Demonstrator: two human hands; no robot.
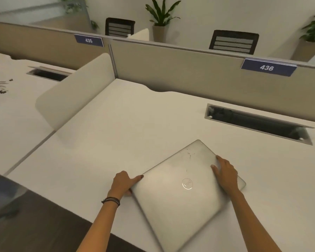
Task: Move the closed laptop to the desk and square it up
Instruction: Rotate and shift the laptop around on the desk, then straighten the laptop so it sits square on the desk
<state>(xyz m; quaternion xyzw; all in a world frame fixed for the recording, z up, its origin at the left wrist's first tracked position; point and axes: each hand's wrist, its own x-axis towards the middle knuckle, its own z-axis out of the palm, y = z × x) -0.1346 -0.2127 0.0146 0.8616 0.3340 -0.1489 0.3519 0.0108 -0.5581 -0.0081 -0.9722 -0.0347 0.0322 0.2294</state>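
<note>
A closed silver laptop (182, 190) with a round logo on its lid lies on the white desk (116, 139), turned at an angle to the desk's front edge, one corner hanging over that edge. My left hand (124, 182) grips its left corner, thumb under the edge and a finger along the lid. My right hand (225, 173) rests flat on the lid by its right edge, fingers curled over the side.
A beige partition (180, 70) labelled 436 runs along the back of the desk. An open cable tray slot (256, 124) sits at the back right. A rounded side divider (73, 91) separates the neighbouring desk at left, which carries small items. Dark floor lies at lower left.
</note>
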